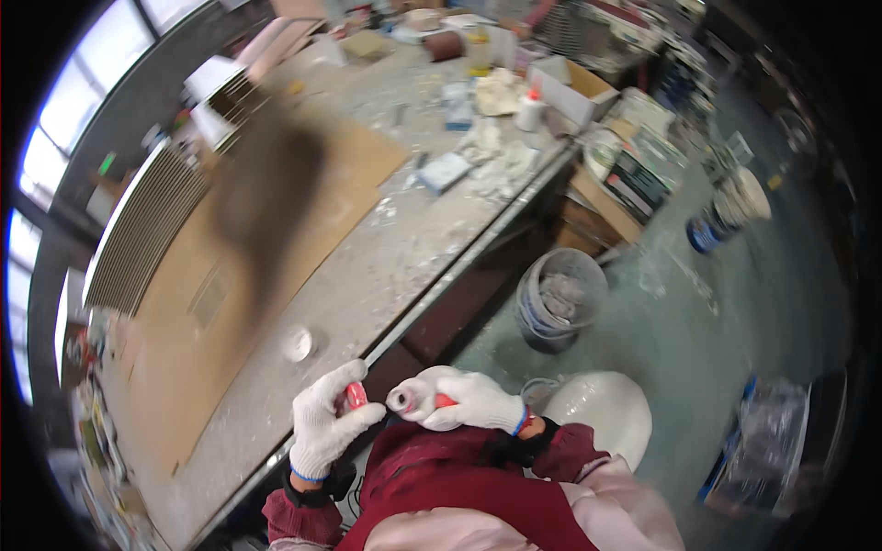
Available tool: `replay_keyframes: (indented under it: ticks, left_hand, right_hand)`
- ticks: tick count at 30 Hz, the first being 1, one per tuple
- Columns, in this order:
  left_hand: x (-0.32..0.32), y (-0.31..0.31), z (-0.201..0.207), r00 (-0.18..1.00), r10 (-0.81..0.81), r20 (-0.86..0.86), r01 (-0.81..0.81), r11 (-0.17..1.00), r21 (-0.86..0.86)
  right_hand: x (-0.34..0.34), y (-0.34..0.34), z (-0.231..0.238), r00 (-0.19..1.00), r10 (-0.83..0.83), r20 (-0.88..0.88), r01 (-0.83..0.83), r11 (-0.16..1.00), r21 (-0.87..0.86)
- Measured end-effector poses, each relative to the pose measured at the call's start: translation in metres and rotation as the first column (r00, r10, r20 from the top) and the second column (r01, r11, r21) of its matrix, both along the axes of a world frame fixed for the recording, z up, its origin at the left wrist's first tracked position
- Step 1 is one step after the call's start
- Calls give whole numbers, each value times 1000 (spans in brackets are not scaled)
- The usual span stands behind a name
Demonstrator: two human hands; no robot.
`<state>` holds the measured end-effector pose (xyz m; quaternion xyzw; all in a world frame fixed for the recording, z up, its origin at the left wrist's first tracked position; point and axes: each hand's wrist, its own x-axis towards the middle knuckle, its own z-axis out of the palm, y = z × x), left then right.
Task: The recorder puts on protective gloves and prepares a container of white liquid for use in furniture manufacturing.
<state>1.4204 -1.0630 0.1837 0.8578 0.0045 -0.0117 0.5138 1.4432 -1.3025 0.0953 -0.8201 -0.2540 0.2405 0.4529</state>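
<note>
Both my hands wear white knit gloves and meet in front of my burgundy apron, beside the table edge. My left hand [322, 424] pinches a small red cap [356, 395] between thumb and fingers. Wrapped round a whitish bottle [418, 401] is my right hand [478, 404]. The bottle lies tilted, its uncovered round mouth toward my left hand, a short gap from the cap. A red-orange patch shows among the right fingers; what it belongs to I cannot make out. On the table near my left hand sits a small round white container [298, 343].
A table [386, 248] with cardboard sheet [340, 174] runs diagonally at left. On it are a white bottle with red tip [530, 110], crumpled cloths [501, 151] and an open box [574, 89]. A bucket [542, 317] and a white rounded stool [602, 418] stand on the floor.
</note>
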Motion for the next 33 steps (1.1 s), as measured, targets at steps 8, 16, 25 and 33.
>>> replay_keyframes:
  ticks: [8, 16, 25, 33]
  left_hand:
    - [-57, 40, -27, 939, -15, -345, -247, 667, -703]
    - [-93, 85, -50, 919, 237, -314, -394, 580, -713]
    - [-108, 130, -68, 837, 454, -306, -535, 557, -635]
    - [-108, 171, -70, 857, 481, -184, -513, 828, -226]
  right_hand:
    - [3, 10, -2, 981, -167, -103, 151, 978, -141]
    - [22, 53, 35, 978, -185, -100, 178, 981, -70]
    - [48, 112, 58, 989, -35, 144, 76, 955, -288]
    - [65, 152, 57, 990, 56, 132, 37, 789, -613]
